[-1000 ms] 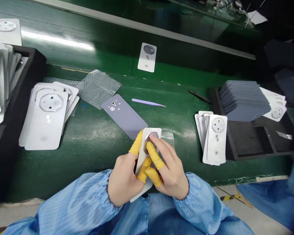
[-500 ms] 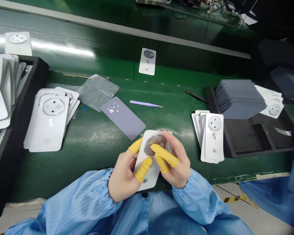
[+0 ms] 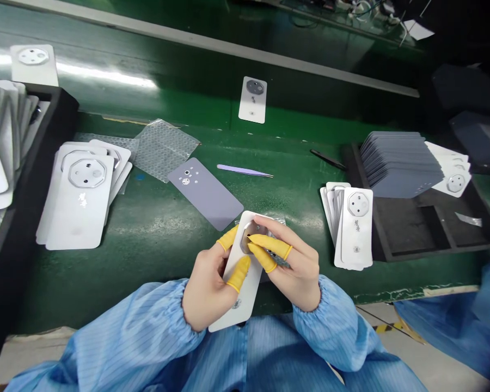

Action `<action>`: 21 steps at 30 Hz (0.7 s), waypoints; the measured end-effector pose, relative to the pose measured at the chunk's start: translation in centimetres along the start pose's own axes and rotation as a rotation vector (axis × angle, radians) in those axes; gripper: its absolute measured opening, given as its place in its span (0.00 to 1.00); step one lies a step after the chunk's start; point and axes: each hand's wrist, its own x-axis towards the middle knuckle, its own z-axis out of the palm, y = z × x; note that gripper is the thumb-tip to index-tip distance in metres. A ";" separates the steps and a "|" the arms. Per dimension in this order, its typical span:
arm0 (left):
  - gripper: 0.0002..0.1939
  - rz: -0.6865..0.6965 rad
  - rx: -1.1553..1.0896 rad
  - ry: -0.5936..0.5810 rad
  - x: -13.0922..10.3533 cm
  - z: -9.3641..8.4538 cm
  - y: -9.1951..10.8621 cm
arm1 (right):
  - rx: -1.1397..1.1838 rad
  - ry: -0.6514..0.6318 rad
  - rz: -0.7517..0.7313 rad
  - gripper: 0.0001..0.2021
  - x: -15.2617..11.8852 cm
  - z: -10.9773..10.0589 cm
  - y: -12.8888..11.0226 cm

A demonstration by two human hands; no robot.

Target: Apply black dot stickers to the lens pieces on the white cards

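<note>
Nearest, the left hand [image 3: 212, 286] clamps its grip on the edge of a white panel [image 3: 245, 294], held tilted above the front edge of the green table [image 3: 155, 283]. The right hand [image 3: 296, 261] has its yellow-covered thumb and finger together at the panel's octagonal ring [image 3: 249, 237] (whether they pinch anything, I cannot tell). Just beyond lies a grey panel [image 3: 208, 196], beside purple tweezers [image 3: 243, 171] and bubble wrap [image 3: 163, 149]. White panels are stacked to the left [image 3: 75, 218] and right [image 3: 357, 234]; farthest, one lone white card [image 3: 253, 100] lies flat.
</note>
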 end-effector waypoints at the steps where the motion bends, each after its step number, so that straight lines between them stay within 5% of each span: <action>1: 0.23 0.006 0.028 0.005 0.0 -0.1 -0.2 | 0.015 -0.008 0.012 0.16 0.2 0.0 -0.1; 6: 0.24 0.012 0.101 0.014 -0.3 -0.2 -0.6 | 0.141 -0.004 0.210 0.12 0.7 -0.1 -0.6; 14: 0.25 -0.044 -0.057 -0.051 0.0 -0.1 -0.1 | 0.660 0.023 0.651 0.05 1.3 -1.0 0.0; 21: 0.24 -0.172 -0.481 -0.094 0.0 0.1 1.3 | 0.531 0.301 0.512 0.14 0.3 -0.8 0.0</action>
